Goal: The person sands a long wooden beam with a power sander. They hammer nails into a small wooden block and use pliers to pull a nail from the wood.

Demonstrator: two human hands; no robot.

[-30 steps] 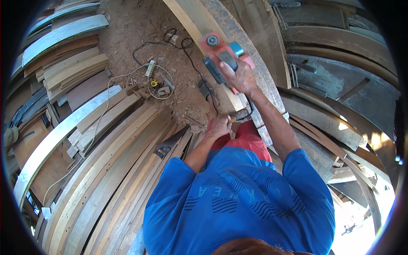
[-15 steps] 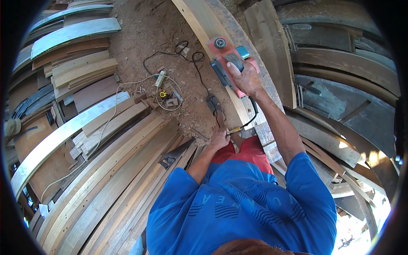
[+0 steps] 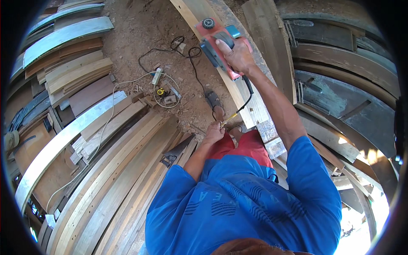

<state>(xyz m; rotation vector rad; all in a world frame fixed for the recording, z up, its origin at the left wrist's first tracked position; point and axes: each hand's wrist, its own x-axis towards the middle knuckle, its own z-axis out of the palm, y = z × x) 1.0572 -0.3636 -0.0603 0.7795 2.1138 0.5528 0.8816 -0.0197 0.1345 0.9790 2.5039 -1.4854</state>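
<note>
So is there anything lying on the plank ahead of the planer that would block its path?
Nothing visible does. The right hand grips the red electric planer on the pale curved plank, and the strip of plank beyond the tool looks bare. Its black cord trails behind, toward the left hand.

The planer point(image 3: 221, 44) sits on a plank point(image 3: 231, 89); stacked boards point(image 3: 114, 170) lie left.

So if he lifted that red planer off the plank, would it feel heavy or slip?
Probably heavy for its size: the planer looks blocky. The right hand wraps its handle, so slipping seems unlikely. Its black cord looks floppy and would trail.
</note>
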